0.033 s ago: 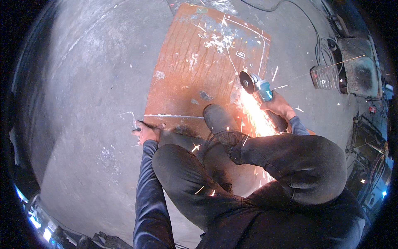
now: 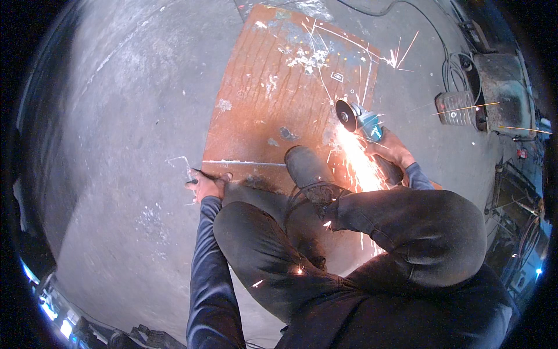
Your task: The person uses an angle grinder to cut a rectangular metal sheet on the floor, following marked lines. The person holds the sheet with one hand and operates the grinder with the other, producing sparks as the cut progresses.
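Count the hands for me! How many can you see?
2: the left hand is at the rusty sheet's left edge, and the right hand grips the grinder.

No wording reads clearly — only pale lettering (image 2: pixel 376 132) on the teal angle grinder (image 2: pixel 367 121) and a small white box-shaped mark (image 2: pixel 337 76) with an oval inside on the rusty metal sheet (image 2: pixel 256 116).

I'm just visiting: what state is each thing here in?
Angle grinder: running, spraying bright sparks
Rusty metal sheet: flat on the floor, marked with white lines
Right hand: closed around the grinder
Left hand: at the sheet's left edge, grip unclear
Dark shoe: resting on the sheet
Dark cable: partly coiled
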Demonstrator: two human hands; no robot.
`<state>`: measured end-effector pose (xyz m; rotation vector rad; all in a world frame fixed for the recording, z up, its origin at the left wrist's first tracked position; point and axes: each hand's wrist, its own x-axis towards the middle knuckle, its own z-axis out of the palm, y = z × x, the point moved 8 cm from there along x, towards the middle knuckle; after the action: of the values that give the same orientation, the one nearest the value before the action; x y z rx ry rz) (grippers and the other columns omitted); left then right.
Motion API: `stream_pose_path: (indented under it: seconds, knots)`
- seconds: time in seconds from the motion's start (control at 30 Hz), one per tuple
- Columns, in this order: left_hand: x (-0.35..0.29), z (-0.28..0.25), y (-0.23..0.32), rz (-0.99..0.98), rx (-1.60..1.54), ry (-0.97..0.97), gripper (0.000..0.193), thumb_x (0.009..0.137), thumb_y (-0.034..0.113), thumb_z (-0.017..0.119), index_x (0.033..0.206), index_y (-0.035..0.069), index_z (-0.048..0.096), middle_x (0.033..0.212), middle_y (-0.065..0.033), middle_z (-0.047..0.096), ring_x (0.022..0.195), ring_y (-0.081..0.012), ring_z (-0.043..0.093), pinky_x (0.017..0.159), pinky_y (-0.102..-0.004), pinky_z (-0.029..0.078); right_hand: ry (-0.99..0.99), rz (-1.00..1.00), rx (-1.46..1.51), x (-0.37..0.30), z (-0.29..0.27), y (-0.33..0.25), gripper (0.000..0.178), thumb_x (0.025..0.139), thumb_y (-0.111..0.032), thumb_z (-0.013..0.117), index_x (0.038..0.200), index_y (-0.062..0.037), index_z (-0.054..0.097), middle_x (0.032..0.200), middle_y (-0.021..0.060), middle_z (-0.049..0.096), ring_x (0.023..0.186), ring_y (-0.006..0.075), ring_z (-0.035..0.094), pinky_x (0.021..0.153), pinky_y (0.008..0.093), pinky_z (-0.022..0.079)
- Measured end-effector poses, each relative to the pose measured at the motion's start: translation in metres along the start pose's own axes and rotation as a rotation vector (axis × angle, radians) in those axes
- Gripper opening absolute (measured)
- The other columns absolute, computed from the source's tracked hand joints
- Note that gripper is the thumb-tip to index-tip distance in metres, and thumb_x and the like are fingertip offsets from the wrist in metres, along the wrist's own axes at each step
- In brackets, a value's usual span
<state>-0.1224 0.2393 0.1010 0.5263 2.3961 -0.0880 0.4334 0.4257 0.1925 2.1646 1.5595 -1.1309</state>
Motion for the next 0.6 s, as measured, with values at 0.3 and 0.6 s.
stream_pose_path:
  seconds: [0.3,0.6]
  knots:
    - [0.005,0.004,0.007,0.011,-0.038,-0.015,0.147,0.063,0.048,0.099,0.17,0.008,0.007,0.167,-0.0431,0.009,0.151,-0.0545,0.036,0.124,-0.0637,0.028,0.029,0.032,-0.046,-0.004,-0.011,-0.009,0.082,0.064,-0.036,0.087,0.132,0.001,0.061,0.121,0.0235,0.073,0.11,0.0375,0.071,0.096,0.0443,0.055]
    - [0.006,0.003,0.006,-0.012,-0.01,-0.016,0.147,0.064,0.047,0.099,0.17,0.01,0.005,0.168,-0.0421,0.009,0.149,-0.0575,0.036,0.124,-0.0638,0.027,-0.023,-0.008,-0.004,-0.005,-0.01,-0.02,0.08,0.065,-0.035,0.087,0.132,0.0011,0.062,0.121,0.0221,0.073,0.109,0.0355,0.071,0.097,0.0433,0.054]
